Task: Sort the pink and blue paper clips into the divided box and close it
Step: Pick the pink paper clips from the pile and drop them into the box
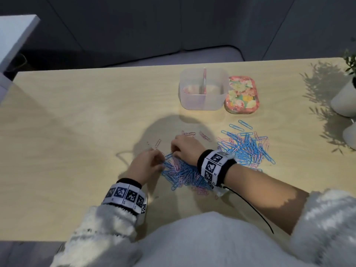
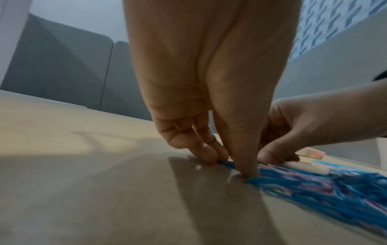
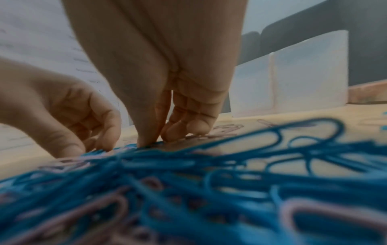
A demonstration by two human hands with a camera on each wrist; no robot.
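A clear divided box point(image 1: 202, 105) point(image 3: 293, 79) stands open at the back of the table, with a little pink in its left half. Its floral lid point(image 1: 241, 94) lies right beside it. A mixed pile of pink and blue clips point(image 1: 185, 175) point(image 3: 188, 190) lies under my hands, and a mostly blue pile point(image 1: 246, 147) sits further right. My left hand point(image 1: 148, 162) point(image 2: 228, 163) and right hand point(image 1: 183, 147) point(image 3: 153, 142) meet at the near pile's far edge. Their fingertips pinch a blue clip point(image 1: 168, 156) lying between them.
Loose pink clips point(image 1: 189, 134) lie just beyond my hands, and two blue ones point(image 1: 240, 126) rest near the lid. White plant pots point(image 1: 344, 99) stand at the table's right edge. A grey sofa is behind the table.
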